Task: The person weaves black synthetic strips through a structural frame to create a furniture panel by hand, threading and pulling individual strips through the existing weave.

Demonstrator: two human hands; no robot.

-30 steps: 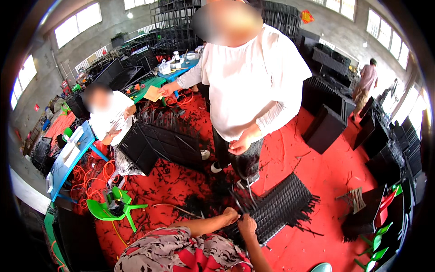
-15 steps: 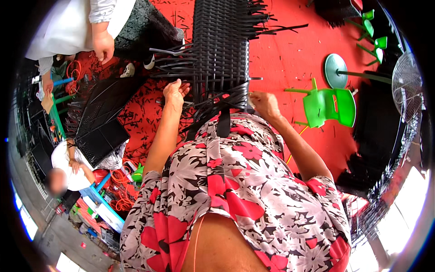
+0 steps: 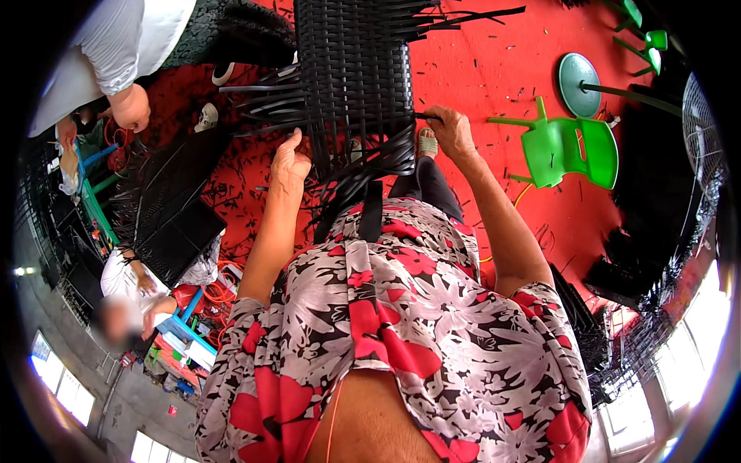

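A black woven panel (image 3: pixel 355 69) of flat plastic strips stretches away from my lap, with loose strip ends fringing both sides. My right hand (image 3: pixel 453 131) is at its right edge, thumb and forefinger pinching the end of a black strip (image 3: pixel 421 116) that runs across the weave. At the left edge my left hand (image 3: pixel 292 158) has its fingers curled beside the loose strips, thumb raised; what they hold is hidden. Near me, the crosswise strips (image 3: pixel 394 158) lie looser, with gaps between the lengthwise ones.
Right of me are a green plastic chair (image 3: pixel 567 150), a round-based stand (image 3: pixel 579 85) and a wire-caged fan (image 3: pixel 701 135). At left, a standing person's hand (image 3: pixel 131 108) hangs near another black woven piece (image 3: pixel 174 189); a seated person (image 3: pixel 127 282) works there. Strip scraps litter the red floor (image 3: pixel 486 85).
My right hand has moved up and away from the panel's edge and now pinches the strip end. The panel appears shifted left and upward in view. My left hand stays by the left edge.
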